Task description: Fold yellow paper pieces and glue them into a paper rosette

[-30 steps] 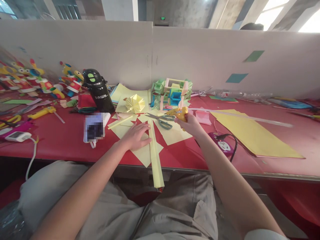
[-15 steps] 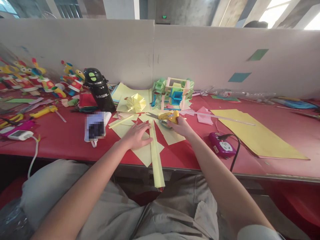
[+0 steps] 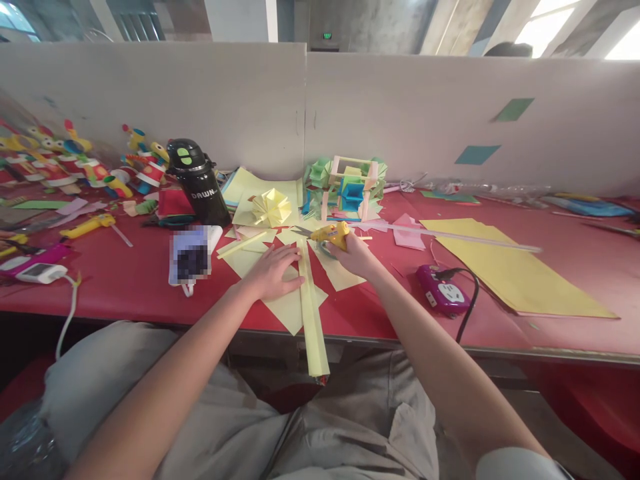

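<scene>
My left hand [image 3: 274, 272] lies flat with its fingers stretched out, its fingertips and thumb at the left edge of a long folded yellow paper strip [image 3: 312, 313]. The strip's near end hangs over the table edge. In my right hand [image 3: 354, 253] is a yellow glue gun [image 3: 331, 233], its nozzle pointing left above the strip's far end. A long clear glue stick [image 3: 480, 241] trails out of its back to the right. Scissors [image 3: 303, 231] lie partly hidden beneath the gun. Yellow paper sheets [image 3: 285, 311] lie under and around the strip.
A yellow pleated paper piece [image 3: 273, 208] and a paper-and-stick lantern frame [image 3: 353, 190] stand behind my hands. To the left are a black bottle [image 3: 200, 183] and a phone [image 3: 191, 255]. A purple power socket [image 3: 444, 291] and large yellow sheets [image 3: 520, 267] lie to the right.
My right hand has moved the glue gun slightly left, closer to the strip's far end, and the glue stick has shifted with it. My left hand stays on the strip.
</scene>
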### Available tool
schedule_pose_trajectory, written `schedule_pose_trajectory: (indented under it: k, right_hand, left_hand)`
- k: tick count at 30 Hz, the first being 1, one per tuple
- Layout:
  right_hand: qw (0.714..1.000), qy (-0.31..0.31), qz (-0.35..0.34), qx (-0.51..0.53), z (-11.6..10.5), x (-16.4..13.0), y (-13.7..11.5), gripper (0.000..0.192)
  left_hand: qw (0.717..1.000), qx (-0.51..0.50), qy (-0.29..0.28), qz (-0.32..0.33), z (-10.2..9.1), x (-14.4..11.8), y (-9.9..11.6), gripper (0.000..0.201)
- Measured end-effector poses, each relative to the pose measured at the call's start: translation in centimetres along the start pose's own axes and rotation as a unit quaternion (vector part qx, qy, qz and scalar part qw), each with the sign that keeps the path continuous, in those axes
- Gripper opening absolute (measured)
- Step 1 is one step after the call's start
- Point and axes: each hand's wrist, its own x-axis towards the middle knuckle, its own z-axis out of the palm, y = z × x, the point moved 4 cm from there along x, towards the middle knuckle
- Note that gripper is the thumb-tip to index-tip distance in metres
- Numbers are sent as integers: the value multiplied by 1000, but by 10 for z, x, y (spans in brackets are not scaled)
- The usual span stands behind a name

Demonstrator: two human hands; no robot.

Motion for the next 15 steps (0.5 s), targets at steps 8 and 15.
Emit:
schedule_pose_trajectory:
  k: [8, 15]
  right_hand:
    - [996, -32, 42, -72, -2, -3, -20, 19]
    - [996, -26, 32, -76, 3, -2, -20, 19]
  left_hand:
    - [1000, 2, -7, -3, 1, 1, 0, 57]
    - [1000, -2, -5, 2, 1, 1, -1, 55]
